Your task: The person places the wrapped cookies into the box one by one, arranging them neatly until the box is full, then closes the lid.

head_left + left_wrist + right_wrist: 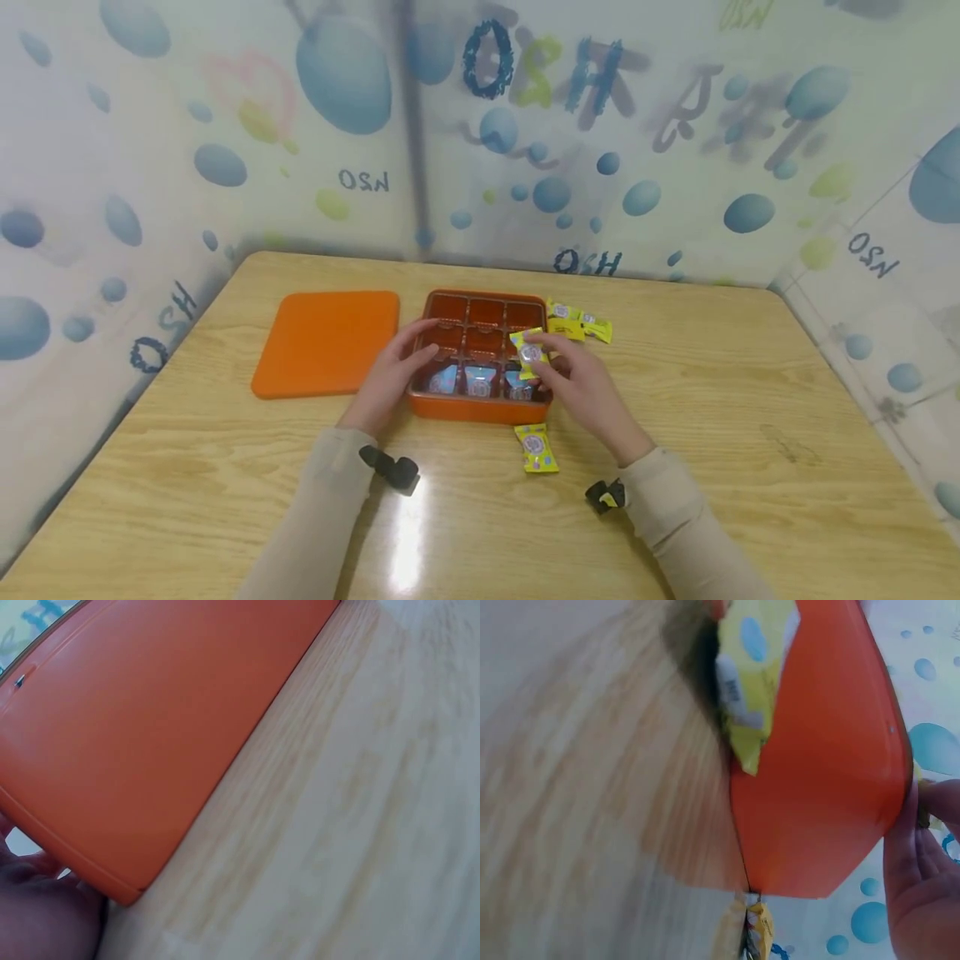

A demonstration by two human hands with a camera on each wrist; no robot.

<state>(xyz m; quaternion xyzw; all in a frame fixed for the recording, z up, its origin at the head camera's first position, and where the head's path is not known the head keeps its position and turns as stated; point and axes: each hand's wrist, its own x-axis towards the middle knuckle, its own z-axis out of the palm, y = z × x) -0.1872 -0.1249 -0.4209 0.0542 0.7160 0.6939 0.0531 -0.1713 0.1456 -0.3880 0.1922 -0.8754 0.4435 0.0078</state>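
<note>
An orange box (480,410) with a clear divided insert stands mid-table in the head view. Blue-and-pink wrapped candies (479,382) sit in its front row of compartments; the rows behind hold none. My right hand (588,392) pinches a yellow wrapped candy (529,353) over the box's right side. At the left side of the box my left hand (382,379) rests with its thumb and fingers along the rim. In the left wrist view that hand (45,915) touches the corner of the orange box (150,750). The right wrist view shows the right hand (926,877) at the box rim.
An orange lid (326,343) lies flat to the left of the box. Several yellow candies (597,327) are grouped behind its right side. Another yellow candy (536,447) lies in front of the box. A patterned curtain (480,167) hangs behind the wooden table (712,400).
</note>
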